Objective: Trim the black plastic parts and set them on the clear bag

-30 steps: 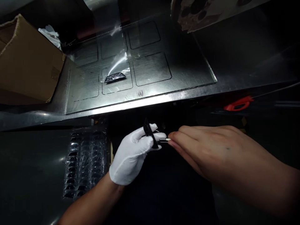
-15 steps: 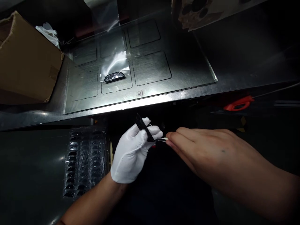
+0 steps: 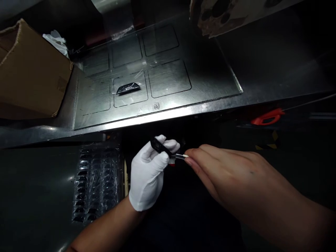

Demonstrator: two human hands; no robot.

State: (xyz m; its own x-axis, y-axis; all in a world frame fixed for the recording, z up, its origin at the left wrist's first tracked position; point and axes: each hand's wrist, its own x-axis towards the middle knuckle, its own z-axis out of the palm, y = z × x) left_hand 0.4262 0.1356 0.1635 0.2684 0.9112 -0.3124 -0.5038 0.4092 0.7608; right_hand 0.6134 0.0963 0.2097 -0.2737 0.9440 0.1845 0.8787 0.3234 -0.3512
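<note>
My left hand (image 3: 148,175), in a white glove, pinches a small black plastic part (image 3: 159,146) between thumb and fingers, below the table's front edge. The part is long and narrow and lies tilted, its lower right end toward my other hand. My right hand (image 3: 228,169) is bare and closed on a slim shiny tool (image 3: 180,156) with a pale bit by the fingertips; its exact kind is too small to tell. The tool's tip meets or nearly meets the part's lower end. A similar black piece in clear film (image 3: 128,88) lies on the table.
Left below the table, a clear plastic tray (image 3: 98,182) holds rows of black parts. A cardboard box (image 3: 34,73) stands on the metal table (image 3: 210,101), with white gloves (image 3: 56,42) behind it. An orange-red handle (image 3: 267,117) lies at right.
My left hand has turned the black part, so another face of it shows, and shifted slightly right. My right hand keeps the tool at its lower end, almost unmoved.
</note>
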